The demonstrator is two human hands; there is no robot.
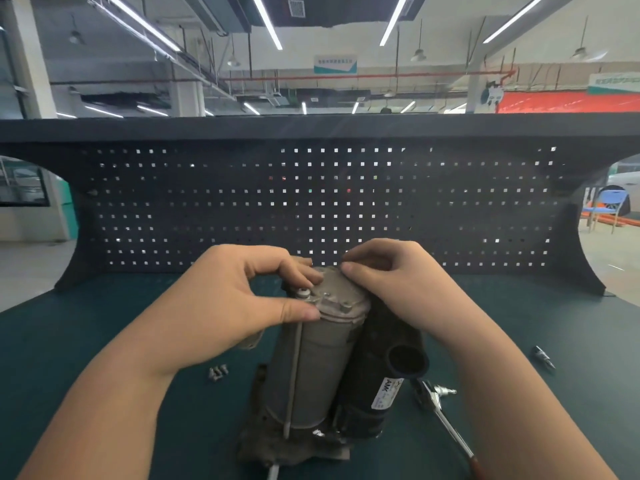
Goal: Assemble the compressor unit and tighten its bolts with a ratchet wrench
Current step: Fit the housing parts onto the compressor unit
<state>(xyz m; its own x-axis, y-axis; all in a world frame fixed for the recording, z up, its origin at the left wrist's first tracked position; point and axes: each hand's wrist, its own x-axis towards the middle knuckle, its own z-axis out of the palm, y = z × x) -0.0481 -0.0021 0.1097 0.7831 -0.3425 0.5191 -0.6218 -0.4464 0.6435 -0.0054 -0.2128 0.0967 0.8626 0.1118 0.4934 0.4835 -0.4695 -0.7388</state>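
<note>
Hands: both are up on the far, raised end of the compressor, close together, almost meeting over its cap.
Left hand: curled round the near-left edge of the grey end cap, thumb pressed on the rim and forefinger lying over the top; it steadies the cap.
Right hand: fingers bent down over the far-right edge of the cap, fingertips pinched together as if on something small; what they pinch is hidden, so a bolt there is only my guess.
Compressor: stands tilted on the green counter, directly ahead of the person and between the forearms; its grey cylinder and the black motor body lie side by side.
Long axis: runs from the dirty base near the person up and away to the cap, so the bolt heads face up and slightly toward the viewer.
Seated bolt: one head shows on the near-right corner of the cap; a white-tipped fitting stands at the left corner.
Loose bolts: a small cluster lies on the counter, just left of the cylinder, under the left forearm.
Ratchet wrench: lies on the counter to the right of the motor body, head near the compressor, handle running back toward the person.
Nearer hand: the wrench sits on the right hand's side, below its forearm, so I judge that hand the natural one to drop back and take it while the left stays on the cap.
Spare bit: a small metal piece lies well apart, far right.
</note>
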